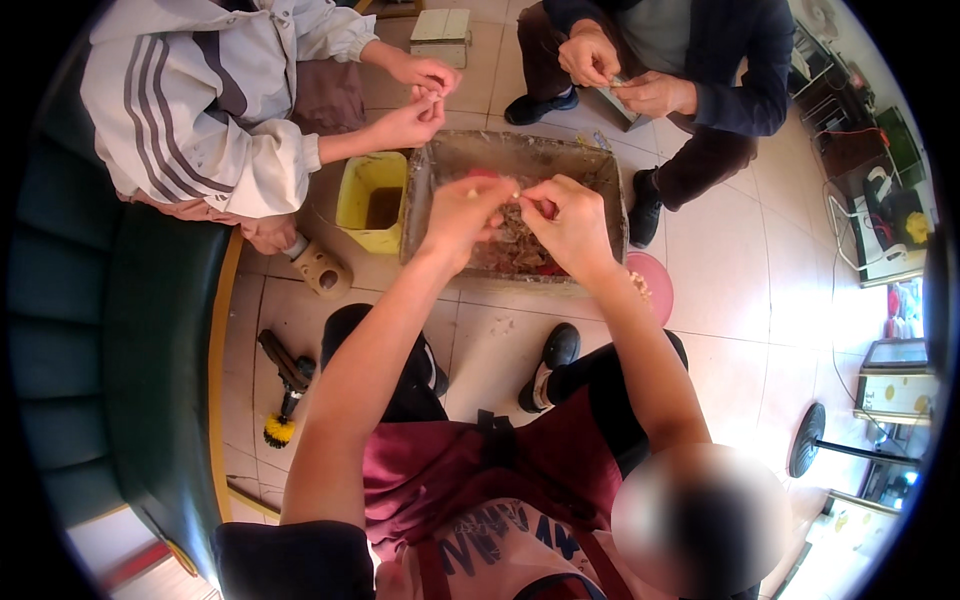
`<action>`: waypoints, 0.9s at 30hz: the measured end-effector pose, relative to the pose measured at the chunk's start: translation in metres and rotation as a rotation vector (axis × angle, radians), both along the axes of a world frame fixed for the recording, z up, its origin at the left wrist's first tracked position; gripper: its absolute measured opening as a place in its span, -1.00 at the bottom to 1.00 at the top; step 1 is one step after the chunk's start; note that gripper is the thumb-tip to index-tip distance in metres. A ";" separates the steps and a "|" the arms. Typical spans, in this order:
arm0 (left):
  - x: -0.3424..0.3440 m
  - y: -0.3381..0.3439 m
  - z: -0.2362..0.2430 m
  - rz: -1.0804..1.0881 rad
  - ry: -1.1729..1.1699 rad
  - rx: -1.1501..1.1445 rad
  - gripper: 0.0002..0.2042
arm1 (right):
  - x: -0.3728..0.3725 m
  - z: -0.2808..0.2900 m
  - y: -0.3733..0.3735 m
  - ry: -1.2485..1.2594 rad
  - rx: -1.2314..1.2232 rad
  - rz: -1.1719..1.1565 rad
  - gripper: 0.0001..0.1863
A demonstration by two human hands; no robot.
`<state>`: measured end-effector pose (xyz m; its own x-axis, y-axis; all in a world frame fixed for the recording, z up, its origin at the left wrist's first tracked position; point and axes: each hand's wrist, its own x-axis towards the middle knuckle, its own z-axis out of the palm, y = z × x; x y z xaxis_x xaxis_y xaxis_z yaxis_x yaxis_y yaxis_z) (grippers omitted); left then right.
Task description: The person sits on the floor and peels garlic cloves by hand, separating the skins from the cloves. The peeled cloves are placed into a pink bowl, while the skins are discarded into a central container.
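Tiny pale pc (517,194) in fingertip pinch, L hand (466,216) & R hand (570,222)

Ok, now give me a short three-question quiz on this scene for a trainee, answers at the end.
1. True or false: the left hand and right hand are held wide apart above the rectangular tub.

2. Which colour is the square bucket beside the tub?
A) Blue
B) Yellow
C) White

3. Fill in the blank, as seen in the picture: the pink round item is at the tub's ____ side.

Key: 1. False, they are close together. 2. B. 3. Right.
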<state>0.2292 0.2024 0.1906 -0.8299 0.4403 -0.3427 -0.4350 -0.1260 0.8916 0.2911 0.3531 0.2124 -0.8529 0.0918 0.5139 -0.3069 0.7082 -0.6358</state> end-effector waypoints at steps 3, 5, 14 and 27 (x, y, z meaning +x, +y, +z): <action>0.001 0.003 0.000 0.014 0.033 -0.054 -0.78 | -0.001 -0.004 -0.002 0.026 0.000 -0.010 -0.91; 0.001 0.003 0.002 0.015 0.043 -0.058 -0.79 | -0.002 -0.003 -0.003 0.026 0.002 -0.013 -0.88; 0.001 0.001 0.014 -0.046 0.016 0.030 -0.83 | -0.007 0.010 0.011 -0.002 0.010 -0.075 -0.91; 0.002 0.005 0.015 -0.005 0.039 -0.047 -0.81 | -0.006 0.004 -0.001 0.014 0.022 -0.053 -0.85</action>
